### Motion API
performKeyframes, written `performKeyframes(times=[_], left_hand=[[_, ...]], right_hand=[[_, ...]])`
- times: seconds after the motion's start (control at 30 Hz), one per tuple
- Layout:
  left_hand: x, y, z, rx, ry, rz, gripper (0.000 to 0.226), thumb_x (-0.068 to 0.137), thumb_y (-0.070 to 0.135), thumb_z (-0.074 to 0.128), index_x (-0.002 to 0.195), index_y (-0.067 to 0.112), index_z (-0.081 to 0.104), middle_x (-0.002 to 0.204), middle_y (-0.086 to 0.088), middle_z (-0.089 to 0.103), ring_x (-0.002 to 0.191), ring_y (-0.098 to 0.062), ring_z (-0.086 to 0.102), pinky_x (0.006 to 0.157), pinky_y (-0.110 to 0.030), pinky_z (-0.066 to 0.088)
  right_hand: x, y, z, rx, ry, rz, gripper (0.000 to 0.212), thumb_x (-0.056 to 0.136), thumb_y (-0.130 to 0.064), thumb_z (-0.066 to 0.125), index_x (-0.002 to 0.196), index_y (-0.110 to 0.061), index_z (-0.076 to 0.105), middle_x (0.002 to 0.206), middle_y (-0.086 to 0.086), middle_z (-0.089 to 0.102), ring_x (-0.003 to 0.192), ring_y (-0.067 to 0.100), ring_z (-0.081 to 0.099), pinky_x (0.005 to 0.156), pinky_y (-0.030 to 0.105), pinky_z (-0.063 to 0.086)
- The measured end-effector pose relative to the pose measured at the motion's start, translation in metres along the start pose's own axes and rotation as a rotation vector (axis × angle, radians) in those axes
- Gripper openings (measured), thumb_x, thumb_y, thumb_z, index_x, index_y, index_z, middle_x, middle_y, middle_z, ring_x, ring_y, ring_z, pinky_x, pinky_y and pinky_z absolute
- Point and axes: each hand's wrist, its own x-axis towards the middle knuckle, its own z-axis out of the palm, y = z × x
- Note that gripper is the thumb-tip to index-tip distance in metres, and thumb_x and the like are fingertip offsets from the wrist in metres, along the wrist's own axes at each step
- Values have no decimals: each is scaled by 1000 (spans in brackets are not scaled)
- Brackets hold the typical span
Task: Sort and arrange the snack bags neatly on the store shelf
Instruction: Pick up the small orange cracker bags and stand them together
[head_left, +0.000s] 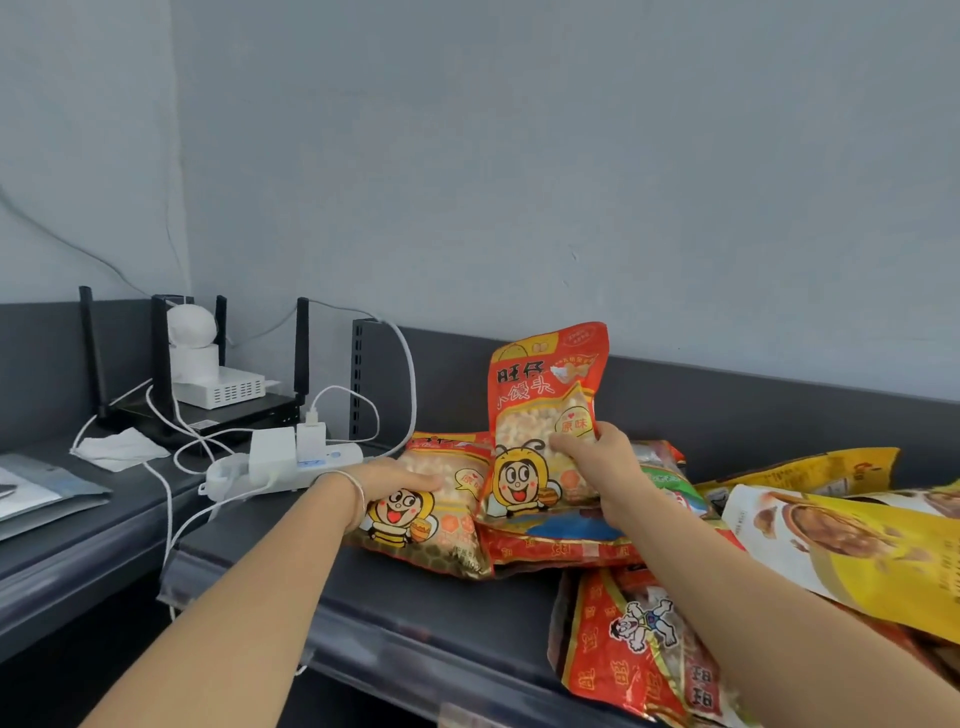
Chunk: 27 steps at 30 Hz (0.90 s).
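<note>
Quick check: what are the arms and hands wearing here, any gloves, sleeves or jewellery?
Both forearms are bare, with no sleeves in view. Neither the left hand nor the right hand wears a glove or a visible ring. The only item worn is a thin, pale metallic bangle round the left wrist; the right wrist carries nothing.

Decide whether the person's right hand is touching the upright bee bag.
Touching. The head view shows the right hand pinching the upright bee bag, thumb across its front.
</note>
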Motion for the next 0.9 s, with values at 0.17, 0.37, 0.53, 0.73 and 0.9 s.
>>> performKeyframes(times=[0.17, 0.37, 0.53, 0.73, 0.9], left_hand=[[-24, 32, 5, 61, 189, 147, 69, 77, 36, 75, 130, 3, 44, 116, -8, 55, 100, -19, 53, 77, -25, 43], [-72, 87, 31, -26, 371, 330, 42, 76, 28, 76, 100, 8, 49, 100, -8, 59, 89, -21, 58, 69, -30, 49], [-115, 131, 96, -126, 484, 456, 41, 76, 29, 76, 105, 9, 55, 109, -10, 63, 103, -27, 59, 87, -39, 48], [-169, 188, 221, -156, 488, 598, 44, 78, 34, 72, 114, 13, 58, 111, -1, 60, 108, -25, 56, 81, -31, 39], [-219, 237, 354, -208, 440, 715, 35, 77, 38, 71, 102, 19, 54, 101, 1, 58, 97, -23, 55, 78, -33, 40]], right_hand=[[-12, -16, -24, 69, 61, -80, 34, 82, -27, 71, 110, -18, 55, 102, 2, 67, 91, 20, 65, 77, 37, 55], [-32, -34, -81, 215, 152, -144, 36, 83, -27, 71, 114, -16, 56, 107, 7, 67, 98, 28, 64, 89, 48, 53], [-66, -39, -163, 276, 241, -198, 35, 82, -30, 70, 113, -19, 56, 106, 6, 68, 97, 27, 66, 90, 49, 53], [-134, -26, -311, 193, 375, -291, 34, 80, -31, 71, 109, -24, 55, 103, 0, 65, 98, 23, 64, 87, 45, 55], [-199, 1, -447, 124, 521, -302, 41, 81, -31, 71, 117, -22, 53, 105, -1, 66, 94, 19, 66, 79, 39, 57]])
